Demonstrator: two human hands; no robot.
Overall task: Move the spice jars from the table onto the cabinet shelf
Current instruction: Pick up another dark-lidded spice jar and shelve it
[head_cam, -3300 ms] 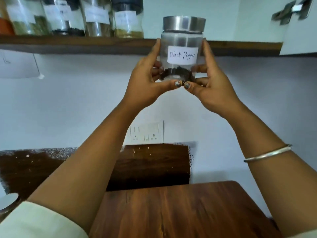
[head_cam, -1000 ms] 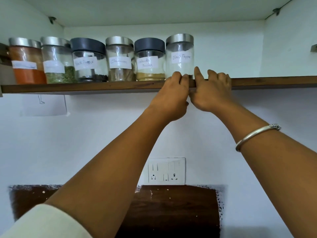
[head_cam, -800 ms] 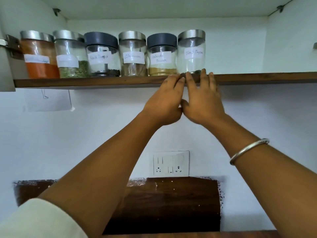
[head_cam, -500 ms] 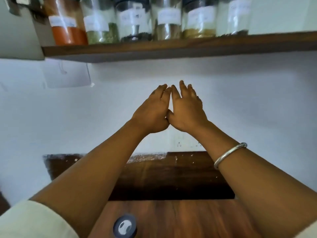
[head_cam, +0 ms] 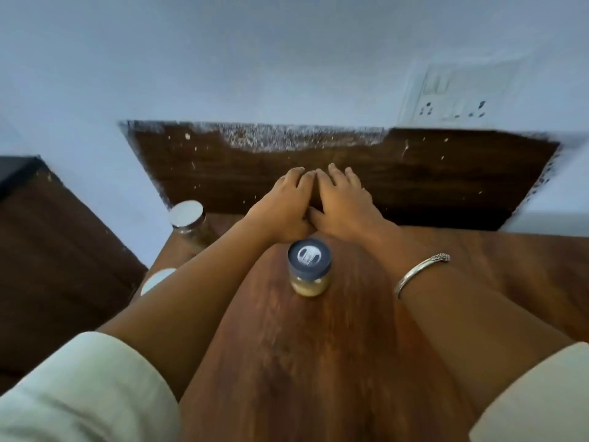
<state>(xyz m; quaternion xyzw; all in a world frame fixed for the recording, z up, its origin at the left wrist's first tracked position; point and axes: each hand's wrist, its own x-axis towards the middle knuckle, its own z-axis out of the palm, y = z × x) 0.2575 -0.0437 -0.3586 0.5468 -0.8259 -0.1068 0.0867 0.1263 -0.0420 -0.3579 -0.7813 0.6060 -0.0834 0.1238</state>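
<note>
A jar with a dark grey lid [head_cam: 309, 266] and yellow-brown powder stands upright in the middle of the wooden table [head_cam: 318, 362]. A second jar with a silver lid [head_cam: 187, 218] stands at the table's far left corner. A third silver lid [head_cam: 157, 280] peeps out from under my left forearm. My left hand [head_cam: 283, 202] and my right hand [head_cam: 342, 202] hover side by side just beyond the grey-lidded jar, fingers relaxed and holding nothing. The cabinet shelf is out of view.
A dark wooden panel [head_cam: 414, 173] runs along the white wall behind the table. A switch and socket plate [head_cam: 452, 97] sits on the wall at upper right. A dark wooden surface [head_cam: 47, 250] lies lower at the left.
Both hands set the black pepper jar on the shelf, let go and came down together. My view has dropped from the shelf to the table, where jars stand.
</note>
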